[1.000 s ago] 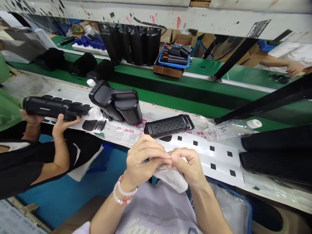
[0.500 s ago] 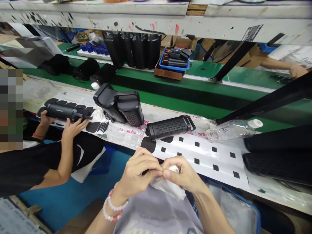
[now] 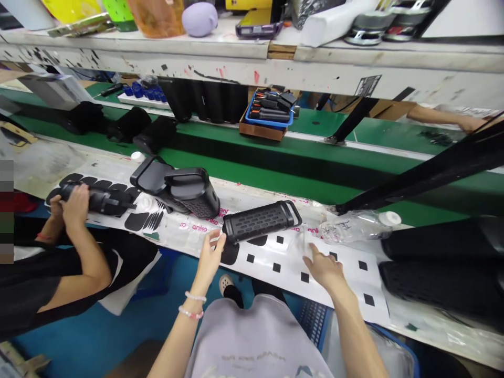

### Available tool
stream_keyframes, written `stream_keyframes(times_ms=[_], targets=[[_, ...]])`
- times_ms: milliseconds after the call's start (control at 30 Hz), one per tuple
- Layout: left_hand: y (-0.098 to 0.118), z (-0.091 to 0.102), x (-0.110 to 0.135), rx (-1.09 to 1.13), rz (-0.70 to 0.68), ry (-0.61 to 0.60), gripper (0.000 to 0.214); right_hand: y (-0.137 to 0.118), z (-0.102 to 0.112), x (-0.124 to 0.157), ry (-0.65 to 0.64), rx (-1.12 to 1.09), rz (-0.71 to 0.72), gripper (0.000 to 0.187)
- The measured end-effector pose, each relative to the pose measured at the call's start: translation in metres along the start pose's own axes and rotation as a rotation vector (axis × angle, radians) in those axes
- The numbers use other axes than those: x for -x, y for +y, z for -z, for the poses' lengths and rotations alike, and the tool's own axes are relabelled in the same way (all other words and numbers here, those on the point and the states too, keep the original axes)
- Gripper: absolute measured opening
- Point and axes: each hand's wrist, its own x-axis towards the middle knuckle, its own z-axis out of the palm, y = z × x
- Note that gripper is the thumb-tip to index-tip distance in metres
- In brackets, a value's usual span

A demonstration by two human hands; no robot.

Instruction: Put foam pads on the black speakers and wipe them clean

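Touching the ribbed black speaker (image 3: 260, 221), left fingers (image 3: 214, 247) spread; right fingers (image 3: 317, 257) open, holding nothing.

Factory line, green conveyor belt (image 3: 299, 170)

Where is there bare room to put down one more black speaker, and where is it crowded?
The sticker sheet has room between the right hand and the large black casings. It is crowded around the paired black speakers.

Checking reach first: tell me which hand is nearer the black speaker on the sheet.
Left. The left hand is at the left end of the speaker, fingertips right by it; the right hand is farther off, over the sheet below its right end.
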Motion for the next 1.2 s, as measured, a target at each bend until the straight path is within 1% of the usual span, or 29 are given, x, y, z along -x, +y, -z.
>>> stream_keyframes(times_ms=[33,100,200,267,333,367,433,533,633,733,833,900,933,1033,1100,1133,1200], targets=[[-0.003,-0.005,-0.009,0.014,0.048,0.033,0.047,0.001,0.005,-0.016,0.025,-0.024,0.006,0.048],[-0.009,-0.016,-0.025,0.055,0.148,0.084,0.048,-0.006,0.008,-0.049,0.062,-0.107,0.046,0.047],[-0.017,-0.035,-0.042,0.161,0.251,0.117,0.048,-0.030,-0.001,-0.094,0.080,-0.284,0.073,0.046],[-0.020,-0.046,-0.047,0.263,0.269,0.129,0.045,-0.047,-0.008,-0.113,0.070,-0.423,0.061,0.048],[-0.017,-0.055,-0.045,0.382,0.255,0.139,0.041,-0.060,-0.007,-0.117,0.056,-0.583,0.070,0.053],[-0.013,-0.058,-0.042,0.444,0.239,0.138,0.039,-0.066,-0.002,-0.115,0.051,-0.668,0.086,0.054],[0.001,-0.062,-0.031,0.561,0.198,0.119,0.039,-0.076,0.016,-0.105,0.041,-0.835,0.145,0.056],[0.035,-0.064,-0.010,0.686,0.142,0.060,0.050,-0.090,0.056,-0.087,0.067,-1.051,0.294,0.053],[0.074,-0.057,0.012,0.755,0.138,0.033,0.060,-0.101,0.093,-0.071,0.181,-1.204,0.450,0.052],[0.106,-0.051,0.031,0.755,0.102,0.053,0.057,-0.105,0.116,-0.055,0.290,-1.379,0.603,0.047],[0.127,-0.051,0.040,0.724,-0.001,0.051,0.046,-0.103,0.128,-0.039,0.372,-1.508,0.699,0.046],[0.139,-0.052,0.042,0.735,-0.047,0.038,0.037,-0.102,0.132,-0.030,0.429,-1.515,0.719,0.046],[0.144,-0.052,0.042,0.750,-0.045,0.031,0.032,-0.101,0.134,-0.025,0.459,-1.511,0.731,0.046],[0.158,-0.048,0.040,0.799,0.056,0.008,0.023,-0.098,0.137,-0.011,0.539,-1.470,0.751,0.047],[0.160,-0.044,0.036,0.807,0.128,-0.048,0.021,-0.095,0.135,-0.005,0.590,-1.424,0.752,0.046],[0.158,-0.043,0.033,0.799,0.159,-0.090,0.020,-0.093,0.133,-0.004,0.617,-1.394,0.747,0.045],[0.145,-0.044,0.025,0.773,0.238,-0.161,0.017,-0.089,0.127,-0.004,0.659,-1.306,0.721,0.044]])
